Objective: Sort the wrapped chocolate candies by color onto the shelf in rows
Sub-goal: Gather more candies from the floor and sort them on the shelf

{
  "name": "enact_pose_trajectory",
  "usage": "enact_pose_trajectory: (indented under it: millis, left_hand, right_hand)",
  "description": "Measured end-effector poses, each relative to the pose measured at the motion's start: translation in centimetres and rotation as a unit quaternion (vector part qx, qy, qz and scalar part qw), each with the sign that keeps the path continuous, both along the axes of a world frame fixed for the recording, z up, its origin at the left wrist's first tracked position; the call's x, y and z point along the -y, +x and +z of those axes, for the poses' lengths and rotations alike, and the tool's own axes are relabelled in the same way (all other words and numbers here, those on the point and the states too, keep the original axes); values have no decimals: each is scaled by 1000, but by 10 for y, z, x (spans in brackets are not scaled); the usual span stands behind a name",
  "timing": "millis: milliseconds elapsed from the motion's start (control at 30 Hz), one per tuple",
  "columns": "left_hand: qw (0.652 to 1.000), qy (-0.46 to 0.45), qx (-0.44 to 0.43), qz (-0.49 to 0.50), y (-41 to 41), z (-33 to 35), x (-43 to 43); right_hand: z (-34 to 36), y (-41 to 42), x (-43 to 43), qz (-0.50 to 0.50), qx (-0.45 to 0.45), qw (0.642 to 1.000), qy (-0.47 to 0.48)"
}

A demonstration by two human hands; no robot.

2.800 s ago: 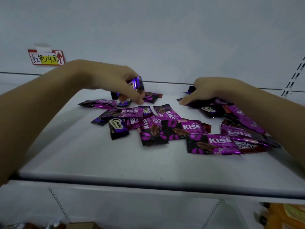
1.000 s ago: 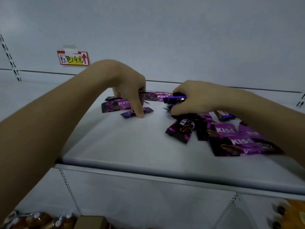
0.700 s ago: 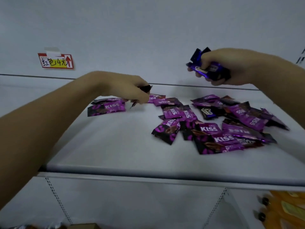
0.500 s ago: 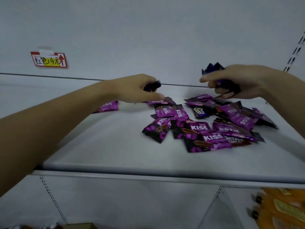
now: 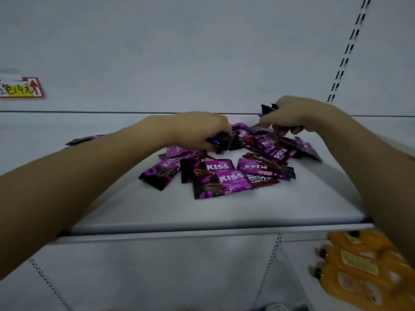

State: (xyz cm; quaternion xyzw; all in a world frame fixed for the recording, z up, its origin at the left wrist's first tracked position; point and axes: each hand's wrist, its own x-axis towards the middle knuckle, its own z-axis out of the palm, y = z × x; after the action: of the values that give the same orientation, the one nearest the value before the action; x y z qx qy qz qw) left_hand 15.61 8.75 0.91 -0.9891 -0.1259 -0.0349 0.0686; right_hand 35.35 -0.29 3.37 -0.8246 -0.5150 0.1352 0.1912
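A loose pile of purple KISS candies [image 5: 222, 176] lies on the white shelf [image 5: 202, 212], with a red-brown wrapped candy [image 5: 262, 181] at its front right. My left hand [image 5: 197, 129] is at the back of the pile, fingers curled round a dark blue-purple candy [image 5: 219, 142]. My right hand [image 5: 294, 115] hovers over the pile's back right, gripping a bunch of dark blue candies [image 5: 268, 108]. A few sorted purple candies [image 5: 85, 139] lie far left, partly hidden by my left forearm.
A red and yellow price tag [image 5: 21, 88] is stuck on the back wall at the left. Orange bottles [image 5: 359, 265] stand on the lower shelf at the bottom right. A slotted upright [image 5: 347, 52] runs up the wall at the right.
Both hands have come down into the pile. My left hand moved right from the sorted row and now holds a dark candy. My right hand lowered, still gripping its bunch.
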Motion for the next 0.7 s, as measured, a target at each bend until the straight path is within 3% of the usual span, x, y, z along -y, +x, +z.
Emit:
enact_pose_trajectory:
  millis: [67, 167, 267, 367, 433, 533, 600, 700]
  left_hand:
    - [999, 2, 22, 31, -9, -1, -8]
    - [994, -38, 83, 63, -23, -2, -19]
    - [974, -102, 177, 99, -37, 1, -30]
    - [952, -156, 244, 101, -44, 3, -33]
    - [941, -204, 261, 74, -42, 3, -29]
    - [970, -145, 196, 14, -30, 0, -14]
    - [990, -91, 103, -12, -18, -5, -10]
    - [996, -75, 8, 37, -9, 1, -6]
  right_hand:
    - [-2, 3, 1, -25, 55, 996, -64]
    - [-8, 5, -1, -14, 23, 993, -116]
    - [-18, -6, -8, 74, -83, 990, -82]
    - [-19, -30, -13, 186, -202, 961, -46]
    - [-12, -34, -13, 183, -211, 960, 20]
    - [-1, -16, -9, 93, -64, 987, 115]
    - [2, 5, -4, 30, 21, 996, 81]
    - [1, 34, 6, -55, 70, 996, -32]
